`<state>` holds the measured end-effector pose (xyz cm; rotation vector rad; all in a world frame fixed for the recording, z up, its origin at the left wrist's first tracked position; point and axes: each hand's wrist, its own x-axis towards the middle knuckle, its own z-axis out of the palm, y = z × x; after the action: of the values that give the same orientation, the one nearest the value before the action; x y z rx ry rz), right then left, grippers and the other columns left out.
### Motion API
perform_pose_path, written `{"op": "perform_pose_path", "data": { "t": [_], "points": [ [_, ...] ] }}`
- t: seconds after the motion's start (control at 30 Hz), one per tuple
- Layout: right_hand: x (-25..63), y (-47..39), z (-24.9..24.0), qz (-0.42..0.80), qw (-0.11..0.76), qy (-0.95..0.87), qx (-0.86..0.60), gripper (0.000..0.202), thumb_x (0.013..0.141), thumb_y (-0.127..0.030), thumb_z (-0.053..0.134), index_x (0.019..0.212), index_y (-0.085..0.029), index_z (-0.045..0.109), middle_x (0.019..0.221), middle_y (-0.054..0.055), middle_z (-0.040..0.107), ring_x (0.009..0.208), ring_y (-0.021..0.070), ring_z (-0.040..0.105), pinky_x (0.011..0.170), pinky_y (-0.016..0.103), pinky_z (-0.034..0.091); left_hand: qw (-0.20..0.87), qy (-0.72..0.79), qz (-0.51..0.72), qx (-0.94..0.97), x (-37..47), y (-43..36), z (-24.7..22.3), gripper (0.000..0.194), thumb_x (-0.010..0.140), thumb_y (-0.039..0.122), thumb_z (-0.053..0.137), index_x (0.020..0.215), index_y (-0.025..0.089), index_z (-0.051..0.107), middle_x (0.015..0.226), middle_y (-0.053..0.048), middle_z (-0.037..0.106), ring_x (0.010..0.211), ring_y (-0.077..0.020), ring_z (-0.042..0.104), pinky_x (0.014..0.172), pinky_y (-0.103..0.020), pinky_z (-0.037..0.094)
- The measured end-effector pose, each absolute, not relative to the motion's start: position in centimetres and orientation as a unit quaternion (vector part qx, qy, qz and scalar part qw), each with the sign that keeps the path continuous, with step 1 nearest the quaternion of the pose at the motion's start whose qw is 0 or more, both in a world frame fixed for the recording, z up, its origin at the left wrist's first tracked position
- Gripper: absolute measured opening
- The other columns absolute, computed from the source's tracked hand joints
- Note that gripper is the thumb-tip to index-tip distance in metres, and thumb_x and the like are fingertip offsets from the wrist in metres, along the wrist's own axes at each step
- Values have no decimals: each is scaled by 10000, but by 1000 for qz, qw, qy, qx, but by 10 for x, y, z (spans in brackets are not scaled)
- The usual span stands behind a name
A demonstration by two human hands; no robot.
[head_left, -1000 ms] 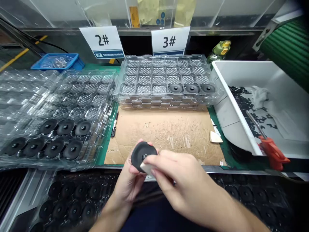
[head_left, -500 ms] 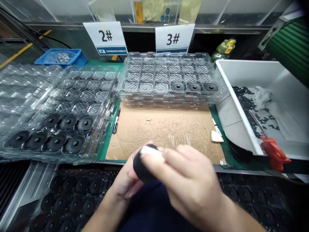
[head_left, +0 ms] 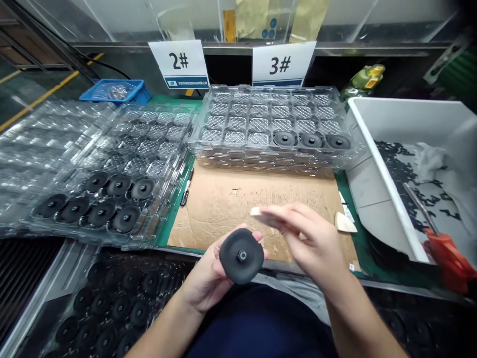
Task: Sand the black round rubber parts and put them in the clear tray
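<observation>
matte black rounded-square disc sits gripped in left hand, right hand pinching pale block.

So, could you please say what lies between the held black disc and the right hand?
In the head view: fingertips of the left hand at the disc, then an open gap to the right hand, with cardboard behind.

Bare skin shows on the left hand, the right hand and both forearms; a plain, dark navy garment with a smoothly curved outline covers the body, pale grey, creased fabric showing just beyond its edge
</observation>
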<state>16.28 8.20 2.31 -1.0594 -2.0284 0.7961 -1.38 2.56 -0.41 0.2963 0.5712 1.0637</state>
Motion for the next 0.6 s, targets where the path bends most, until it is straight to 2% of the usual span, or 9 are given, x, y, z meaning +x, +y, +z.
{"op": "perform_pose_path", "data": {
  "t": [0.07,0.17,0.3,0.4,0.5,0.57,0.6],
  "points": [
    [177,82,-1,315,323,-760,-469,319,887,-133,425,1101,-275,614,968,25,654,886,159,586,755,317,469,827,248,485,139,-14,27,-4,551,577,317,805,1094,247,626,1118,-35,669,961,-229,647,859,-297,468],
    [187,68,-45,309,282,-789,-450,347,874,-105,404,1091,-269,619,921,34,665,812,175,590,696,341,477,838,251,470,122,-14,28,-7,541,582,294,806,1088,242,622,1101,-48,676,959,-238,650,867,-308,456],
    [188,50,-77,291,273,-809,-432,335,828,-72,421,898,-271,681,729,18,659,626,172,536,567,317,440,846,264,451,102,-8,31,-12,537,583,272,807,1084,238,617,1073,-51,687,953,-240,654,860,-297,456],
    [191,54,-55,299,287,-784,-462,334,839,-78,451,1023,-278,645,840,12,677,718,175,567,632,331,457,855,256,439,104,-2,34,-11,525,595,298,798,1084,232,619,1078,-53,685,947,-239,657,831,-286,473],
    [191,58,-7,258,420,-716,-494,399,834,-77,517,1158,-303,574,1037,25,646,883,188,576,723,345,458,856,263,432,110,6,37,-7,524,591,310,799,1078,229,622,1068,-47,684,926,-229,660,828,-293,478],
    [185,60,19,219,479,-742,-415,383,845,-95,508,1158,-301,587,1032,38,645,845,188,569,677,331,439,853,284,423,113,10,39,-6,455,630,265,777,1059,216,634,1005,-23,696,890,-190,662,812,-264,476],
    [182,61,27,219,474,-770,-367,354,861,-105,476,1140,-280,605,997,44,653,801,180,561,650,321,426,852,293,419,115,12,39,-7,414,648,254,764,1042,205,644,976,-6,696,885,-169,656,805,-239,471]
  ]
}}
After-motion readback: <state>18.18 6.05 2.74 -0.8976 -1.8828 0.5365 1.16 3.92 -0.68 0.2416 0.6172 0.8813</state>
